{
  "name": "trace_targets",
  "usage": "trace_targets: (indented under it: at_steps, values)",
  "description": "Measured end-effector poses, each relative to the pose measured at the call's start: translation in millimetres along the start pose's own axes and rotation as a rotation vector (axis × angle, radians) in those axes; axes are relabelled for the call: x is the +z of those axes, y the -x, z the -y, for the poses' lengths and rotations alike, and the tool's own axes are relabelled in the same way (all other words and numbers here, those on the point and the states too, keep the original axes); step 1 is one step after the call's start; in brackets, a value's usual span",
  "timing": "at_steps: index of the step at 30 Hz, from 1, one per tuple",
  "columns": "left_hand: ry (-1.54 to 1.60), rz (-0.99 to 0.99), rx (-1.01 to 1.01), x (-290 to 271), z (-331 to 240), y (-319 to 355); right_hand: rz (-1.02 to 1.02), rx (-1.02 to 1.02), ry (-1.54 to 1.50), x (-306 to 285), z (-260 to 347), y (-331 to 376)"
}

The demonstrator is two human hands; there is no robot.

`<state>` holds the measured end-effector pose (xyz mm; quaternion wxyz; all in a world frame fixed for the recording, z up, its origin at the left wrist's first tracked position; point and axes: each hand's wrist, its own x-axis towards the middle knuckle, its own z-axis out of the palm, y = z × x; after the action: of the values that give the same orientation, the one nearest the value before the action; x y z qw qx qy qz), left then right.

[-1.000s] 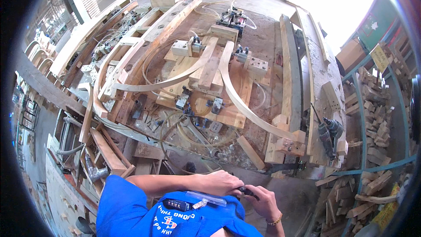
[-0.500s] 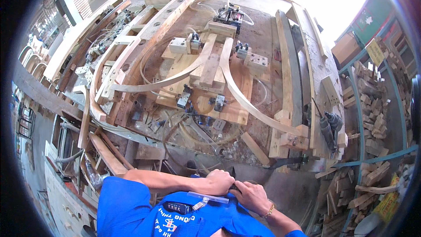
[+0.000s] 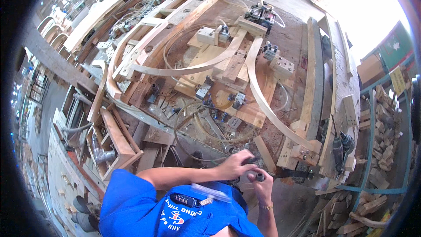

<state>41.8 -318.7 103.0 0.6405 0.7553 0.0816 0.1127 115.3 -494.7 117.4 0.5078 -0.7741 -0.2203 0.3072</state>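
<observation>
In front of my chest, at the near edge of the workbench, both hands are close together. My left hand [image 3: 236, 166] is closed round a dark object [image 3: 251, 160], whose end pokes out past the fingers. Just below and to the right, my right hand [image 3: 263, 188] grips a black round-ended piece [image 3: 260, 177]. Whether these are two parts of one tool I cannot tell. Beyond the hands, two curved wooden strips [image 3: 193, 69] [image 3: 262, 101] lie in a wooden jig [image 3: 233, 68] fitted with small air clamps [image 3: 280, 64].
A wrench [image 3: 213, 125] and looped hoses lie on the bench's near part. A wood block [image 3: 265, 152] rests right of my hands. Black power tools [image 3: 342, 147] hang at the right edge, near a blue rack [image 3: 372, 136] of offcuts. Wooden frame pieces [image 3: 117, 134] stand at left.
My hands have risen away from my waist and moved forward and right, bringing dark objects into sight between the fingers. The whole bench has shifted rightward in view as my head moved.
</observation>
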Motion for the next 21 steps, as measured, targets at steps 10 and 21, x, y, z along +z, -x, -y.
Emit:
trace_targets:
  at_steps: [10, 21]
  values:
    - [0.019, -0.08, 0.034, -7.7, 3.9, -43.9, 0.0, -0.017, -0.197, 9.4, 7.7, -10.3]
    - [-0.45, -0.418, 0.118, -127.3, 86.2, -131.2, -0.2, 0.036, -0.083, 18.3, -0.1, 20.9]
